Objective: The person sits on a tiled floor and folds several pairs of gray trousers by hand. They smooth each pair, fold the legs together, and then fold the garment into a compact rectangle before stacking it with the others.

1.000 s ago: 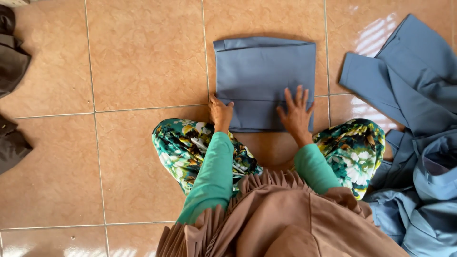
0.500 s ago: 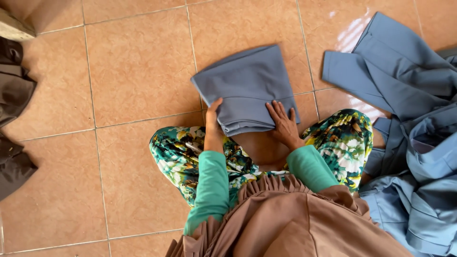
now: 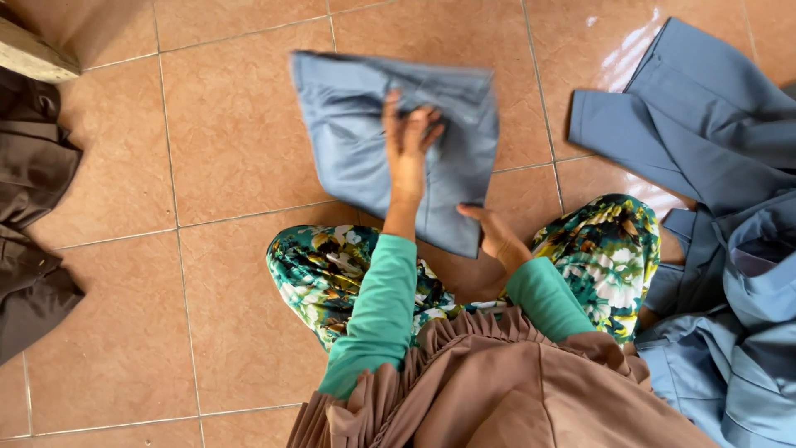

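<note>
A folded grey-blue garment [image 3: 356,141] is lifted off the tan tiled floor and tilted in front of my knees. My left hand [image 3: 406,145] reaches across its upper middle, fingers curled into the cloth. At the garment's lower right corner, my right hand [image 3: 492,235] grips the edge from below, just above my right knee. Both arms wear green sleeves. My knees, in floral trousers [image 3: 323,278], rest on the floor under the garment.
A heap of loose grey-blue clothes [image 3: 713,166] lies on the floor at the right, reaching down beside my right knee. Dark brown clothes [image 3: 33,191] lie along the left edge. A pale ledge or step [image 3: 29,54] crosses the top left corner.
The folded garment lay flat under both palms; now it is picked up and turned leftward. My left hand moved up onto its middle, and my right hand stays at its lower corner.
</note>
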